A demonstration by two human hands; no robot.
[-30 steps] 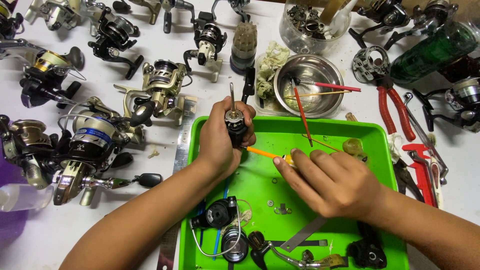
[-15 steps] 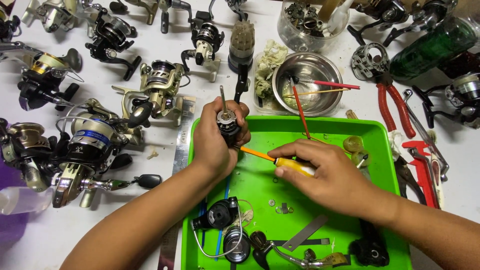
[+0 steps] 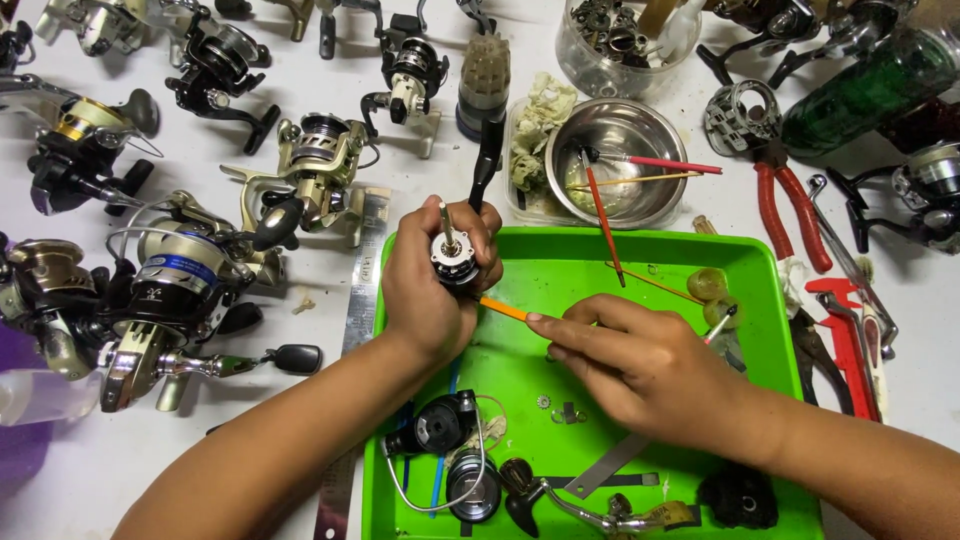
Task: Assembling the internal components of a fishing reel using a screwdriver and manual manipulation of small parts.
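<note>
1. At the near edge of the green tray (image 3: pixel 760 270) lie loose reel parts: a black reel body (image 3: pixel 440 425) with a curl of line, a round spool (image 3: pixel 472 487), a crank handle (image 3: pixel 560 500), a flat metal strip (image 3: pixel 610 465) and small washers (image 3: pixel 545 402). The reel looks well stripped down, its pieces not yet back together.
2. Mid-tray, the right hand (image 3: pixel 640 360) is closed narrowly around an orange-handled tool (image 3: pixel 503 308), whose tip points at the part in the other hand.
3. Over the tray's left rim, the left hand (image 3: pixel 432 290) is wrapped around a reel rotor assembly (image 3: pixel 452 262) with its shaft (image 3: pixel 447 225) standing upright. My judgement: this part is being worked on now and is not yet finished.
4. Beyond the tray's far edge stands a steel bowl (image 3: pixel 625 175) with red brushes (image 3: pixel 655 162) across it, and red-handled pliers (image 3: pixel 790 210) to the right.
5. On the table's left side and far edge, many whole spinning reels (image 3: pixel 170 290) sit untouched.
</note>
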